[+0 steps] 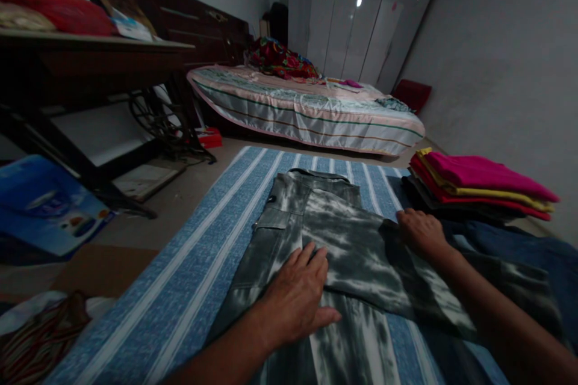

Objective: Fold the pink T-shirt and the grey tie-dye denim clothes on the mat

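A grey-green and white tie-dye jacket (347,228) lies on a blue striped cloth (198,252), its collar pointing away from me. One sleeve (433,289) stretches across its body to the right. My left hand (298,292) rests on the jacket's middle, palm down, with the thumb apart from the fingers. Farther right, my right hand (422,231) has its fingers curled at the sleeve's upper edge, closed on the fabric. The lower part of the jacket runs out of view under my left forearm.
Folded clothes (487,183) in pink, yellow, red and black are stacked on the right, with dark blue garments (519,246) before them. A bed (307,102) stands ahead. At left are a treadle sewing table (99,51) and a blue box (49,207).
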A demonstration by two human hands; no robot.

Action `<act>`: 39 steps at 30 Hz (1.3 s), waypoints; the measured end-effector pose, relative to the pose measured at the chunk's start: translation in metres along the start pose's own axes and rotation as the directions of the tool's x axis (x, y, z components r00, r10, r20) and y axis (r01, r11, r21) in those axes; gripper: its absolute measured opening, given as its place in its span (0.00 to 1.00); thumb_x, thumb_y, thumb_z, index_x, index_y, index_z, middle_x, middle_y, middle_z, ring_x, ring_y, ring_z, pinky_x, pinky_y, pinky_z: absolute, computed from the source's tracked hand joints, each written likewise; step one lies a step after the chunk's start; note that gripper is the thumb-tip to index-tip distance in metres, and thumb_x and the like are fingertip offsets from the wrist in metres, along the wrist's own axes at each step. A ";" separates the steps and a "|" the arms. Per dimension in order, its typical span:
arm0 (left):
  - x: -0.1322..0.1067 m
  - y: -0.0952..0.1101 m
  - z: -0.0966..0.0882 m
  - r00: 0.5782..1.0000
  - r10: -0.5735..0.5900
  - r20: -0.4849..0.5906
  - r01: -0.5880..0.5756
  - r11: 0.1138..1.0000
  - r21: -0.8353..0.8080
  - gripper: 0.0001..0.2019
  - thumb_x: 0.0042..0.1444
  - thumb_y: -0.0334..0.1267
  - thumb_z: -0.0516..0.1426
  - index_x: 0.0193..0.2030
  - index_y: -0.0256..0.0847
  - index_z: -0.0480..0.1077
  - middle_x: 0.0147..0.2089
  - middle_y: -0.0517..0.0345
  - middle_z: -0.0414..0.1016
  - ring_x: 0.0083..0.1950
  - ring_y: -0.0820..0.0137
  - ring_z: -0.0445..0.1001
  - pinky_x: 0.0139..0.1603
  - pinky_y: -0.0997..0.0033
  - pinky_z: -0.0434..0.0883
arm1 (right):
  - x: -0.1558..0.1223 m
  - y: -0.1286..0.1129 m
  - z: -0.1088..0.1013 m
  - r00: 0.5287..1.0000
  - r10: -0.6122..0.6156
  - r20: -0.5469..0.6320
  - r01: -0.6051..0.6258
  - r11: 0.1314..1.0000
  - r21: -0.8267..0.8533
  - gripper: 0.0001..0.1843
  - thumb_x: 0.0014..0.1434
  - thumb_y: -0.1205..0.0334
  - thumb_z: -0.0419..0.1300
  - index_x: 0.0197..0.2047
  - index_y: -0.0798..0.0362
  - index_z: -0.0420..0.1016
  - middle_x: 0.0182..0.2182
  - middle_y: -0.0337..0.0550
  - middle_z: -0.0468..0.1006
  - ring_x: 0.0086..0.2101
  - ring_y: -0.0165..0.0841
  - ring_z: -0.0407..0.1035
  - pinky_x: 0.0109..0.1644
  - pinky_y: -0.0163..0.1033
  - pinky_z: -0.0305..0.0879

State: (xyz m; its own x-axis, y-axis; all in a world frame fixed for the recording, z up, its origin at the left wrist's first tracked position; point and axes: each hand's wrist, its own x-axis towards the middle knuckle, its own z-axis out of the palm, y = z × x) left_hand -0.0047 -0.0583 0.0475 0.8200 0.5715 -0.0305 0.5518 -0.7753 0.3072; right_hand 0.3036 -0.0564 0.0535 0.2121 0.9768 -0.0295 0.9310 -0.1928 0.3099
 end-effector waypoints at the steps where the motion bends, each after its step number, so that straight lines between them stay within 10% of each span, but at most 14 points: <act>1: 0.000 0.001 0.000 1.000 -0.003 0.005 0.003 1.000 0.008 0.36 0.52 0.55 0.60 0.63 0.34 0.63 0.68 0.38 0.57 0.70 0.46 0.49 0.66 0.44 0.54 | -0.002 -0.013 -0.006 0.997 -0.053 -0.051 0.055 0.998 0.033 0.12 0.62 0.69 0.49 0.42 0.57 0.73 0.39 0.56 0.77 0.41 0.45 0.73 0.41 0.43 0.64; 5: 0.000 0.002 0.002 1.000 0.000 0.002 0.000 0.999 0.049 0.37 0.54 0.56 0.58 0.63 0.30 0.61 0.67 0.34 0.57 0.70 0.46 0.49 0.67 0.44 0.54 | -0.012 -0.078 -0.016 0.876 -0.401 -0.269 0.477 0.801 0.361 0.12 0.65 0.63 0.50 0.44 0.53 0.73 0.40 0.47 0.77 0.41 0.35 0.71 0.45 0.36 0.64; 8: -0.001 0.002 0.006 1.000 0.008 -0.029 -0.007 0.998 0.057 0.36 0.54 0.56 0.57 0.63 0.31 0.61 0.67 0.34 0.57 0.70 0.49 0.51 0.67 0.44 0.53 | -0.015 -0.112 -0.008 0.828 -0.421 -0.370 0.556 0.701 0.447 0.16 0.65 0.63 0.50 0.53 0.54 0.71 0.53 0.52 0.72 0.50 0.38 0.67 0.54 0.40 0.61; 13: 0.001 0.003 0.010 0.996 0.018 -0.091 -0.012 0.997 0.072 0.28 0.57 0.51 0.56 0.60 0.36 0.65 0.66 0.38 0.62 0.68 0.52 0.56 0.66 0.45 0.54 | -0.004 -0.116 0.001 0.870 -0.355 -0.342 0.488 0.719 0.495 0.20 0.64 0.60 0.51 0.58 0.55 0.68 0.59 0.54 0.67 0.57 0.42 0.62 0.60 0.46 0.55; 18: 0.004 0.008 0.007 0.997 0.008 -0.079 0.001 0.994 0.106 0.26 0.58 0.48 0.56 0.58 0.33 0.67 0.62 0.38 0.67 0.65 0.50 0.61 0.65 0.45 0.57 | 0.034 -0.107 -0.017 0.978 -0.106 -0.183 0.201 0.728 0.655 0.14 0.66 0.59 0.49 0.40 0.53 0.75 0.41 0.49 0.76 0.43 0.37 0.69 0.48 0.38 0.60; 24: 0.003 0.012 0.006 0.999 0.000 -0.040 0.007 0.988 0.157 0.26 0.60 0.49 0.55 0.59 0.32 0.67 0.62 0.36 0.66 0.65 0.50 0.61 0.65 0.46 0.56 | 0.103 -0.100 -0.027 0.998 0.067 0.013 -0.051 0.618 0.785 0.17 0.64 0.60 0.52 0.26 0.55 0.72 0.25 0.43 0.72 0.31 0.32 0.69 0.33 0.33 0.57; 32: 0.002 0.010 0.013 1.000 0.006 -0.017 -0.003 0.989 0.147 0.28 0.62 0.49 0.52 0.61 0.28 0.65 0.64 0.33 0.63 0.67 0.49 0.58 0.65 0.43 0.56 | 0.133 -0.086 -0.035 0.924 -0.194 0.330 -0.254 0.334 0.908 0.10 0.54 0.61 0.63 0.25 0.57 0.74 0.22 0.43 0.76 0.20 0.31 0.69 0.24 0.33 0.62; 39: 0.000 0.012 0.016 0.995 0.014 -0.101 0.004 0.985 0.175 0.26 0.63 0.50 0.51 0.60 0.31 0.66 0.63 0.36 0.65 0.67 0.52 0.58 0.66 0.45 0.55 | 0.130 -0.083 -0.028 0.864 -0.325 0.384 -0.317 0.241 0.917 0.10 0.53 0.60 0.64 0.25 0.56 0.73 0.21 0.44 0.77 0.21 0.31 0.69 0.25 0.34 0.67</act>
State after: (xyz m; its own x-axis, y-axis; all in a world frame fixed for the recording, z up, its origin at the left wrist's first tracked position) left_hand 0.0040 -0.0722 0.0365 0.8084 0.5845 0.0697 0.5728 -0.8084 0.1356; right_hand 0.2451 0.0890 0.0506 -0.0056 0.8710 -0.4912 0.4300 -0.4414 -0.7876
